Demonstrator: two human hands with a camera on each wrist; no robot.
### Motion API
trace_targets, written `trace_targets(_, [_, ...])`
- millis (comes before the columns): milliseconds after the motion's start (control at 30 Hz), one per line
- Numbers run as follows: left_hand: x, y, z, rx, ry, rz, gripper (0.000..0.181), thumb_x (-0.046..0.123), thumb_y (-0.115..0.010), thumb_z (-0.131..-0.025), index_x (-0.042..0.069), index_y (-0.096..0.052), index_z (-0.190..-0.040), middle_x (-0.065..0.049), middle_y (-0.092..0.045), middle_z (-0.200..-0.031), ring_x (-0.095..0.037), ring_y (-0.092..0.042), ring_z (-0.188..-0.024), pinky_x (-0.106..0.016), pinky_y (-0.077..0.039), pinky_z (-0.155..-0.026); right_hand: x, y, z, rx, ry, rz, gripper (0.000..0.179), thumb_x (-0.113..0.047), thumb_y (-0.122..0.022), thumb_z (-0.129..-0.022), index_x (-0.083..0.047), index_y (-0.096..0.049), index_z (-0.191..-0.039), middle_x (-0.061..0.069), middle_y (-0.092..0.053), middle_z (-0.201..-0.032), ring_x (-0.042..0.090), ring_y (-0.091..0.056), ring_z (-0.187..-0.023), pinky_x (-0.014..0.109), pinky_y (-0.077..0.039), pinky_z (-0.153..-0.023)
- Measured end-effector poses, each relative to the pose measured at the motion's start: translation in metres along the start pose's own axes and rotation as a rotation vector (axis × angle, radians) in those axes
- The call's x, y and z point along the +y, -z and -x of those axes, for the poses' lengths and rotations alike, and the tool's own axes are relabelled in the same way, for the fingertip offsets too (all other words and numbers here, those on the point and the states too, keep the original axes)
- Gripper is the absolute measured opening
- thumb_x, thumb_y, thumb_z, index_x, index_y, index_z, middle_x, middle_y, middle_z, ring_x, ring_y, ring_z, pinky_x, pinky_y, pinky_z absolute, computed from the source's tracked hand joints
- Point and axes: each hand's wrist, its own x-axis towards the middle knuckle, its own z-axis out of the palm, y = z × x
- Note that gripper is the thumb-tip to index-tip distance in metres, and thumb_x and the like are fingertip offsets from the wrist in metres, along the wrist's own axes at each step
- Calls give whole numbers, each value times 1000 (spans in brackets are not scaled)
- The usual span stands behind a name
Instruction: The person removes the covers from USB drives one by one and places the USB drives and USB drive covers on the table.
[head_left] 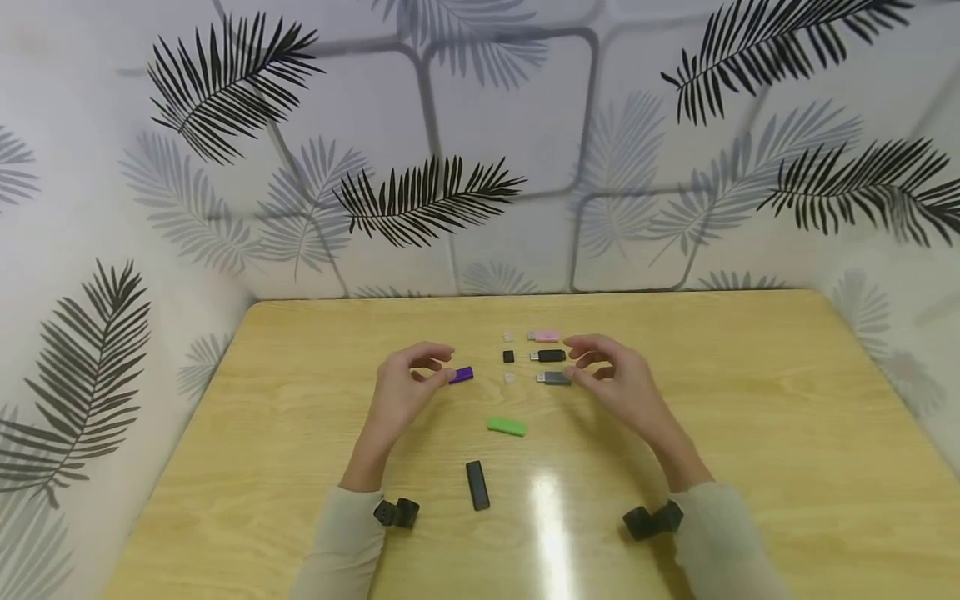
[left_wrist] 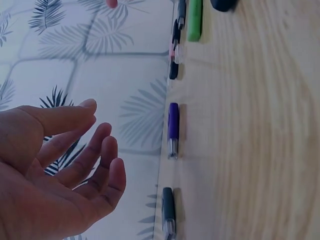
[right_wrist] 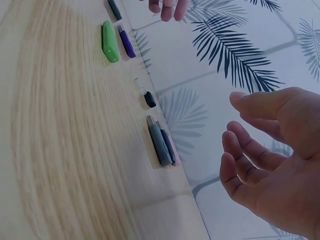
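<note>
My left hand (head_left: 401, 383) hovers above the table with loosely bent fingers and nothing in them. Its thumb tip overlaps a purple USB stick (head_left: 463, 374) in the head view, but the left wrist view shows them apart. A dark USB stick (left_wrist: 168, 205) lies beyond the purple one, hidden by that hand from above. My right hand (head_left: 622, 383) is likewise raised, fingers loosely curved, holding nothing. Nearest to it lie a grey USB stick (head_left: 555, 378), a black USB stick (head_left: 552, 356) and a pink USB stick (head_left: 546, 337), stacked in a column with their metal plugs pointing left.
Left of that column sit a black cap (head_left: 508, 357) and two clear caps, one above (head_left: 508, 337) and one below. A green stick (head_left: 506, 427) and a larger black stick (head_left: 477, 486) lie nearer me. The wooden table (head_left: 300, 417) meets a leaf-patterned backdrop (head_left: 510, 242).
</note>
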Motion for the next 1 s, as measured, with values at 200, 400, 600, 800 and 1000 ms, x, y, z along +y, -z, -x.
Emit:
trace_targets(200, [-11,3,2,9,19,-63,29,0,-79,-89,-2,-73,-117,-20,-70,-112,-32,-65,-99,-40,-56,-81,-4,-6,3,5,9,6,37,-11,-78,-93,-5,-68,-128,16,-68,-112,26,-67,-100,35,-58,-80])
trace_targets(400, [-18,7,4,41,45,-175,30,4,-80,-89,-1,-73,-118,-19,-70,-115,-36,-64,-103,-49,-55,-86,-6,-12,6,1,34,-4,36,-11,-79,-92,-7,-68,-127,15,-69,-114,25,-67,-99,36,-58,-79])
trace_targets(600, [-25,16,4,55,126,-227,30,5,-80,-89,1,-73,-118,-18,-69,-115,-36,-63,-107,-50,-54,-89,-12,-17,7,4,47,-6,35,-12,-79,-92,-7,-68,-125,15,-70,-115,23,-67,-98,33,-57,-79])
trace_targets(800, [-32,25,4,35,180,-274,35,6,-82,-88,0,-72,-121,-20,-68,-116,-37,-63,-107,-51,-54,-89,-15,-22,8,11,69,-10,35,-13,-80,-91,-6,-68,-124,7,-71,-113,20,-66,-96,33,-57,-78])
trace_targets(1000, [-36,33,6,1,245,-293,37,1,-82,-85,-2,-69,-120,-20,-68,-109,-36,-61,-102,-50,-53,-87,-17,-29,9,-12,111,-39,36,-13,-80,-92,-5,-68,-124,9,-71,-112,19,-66,-95,34,-59,-77])
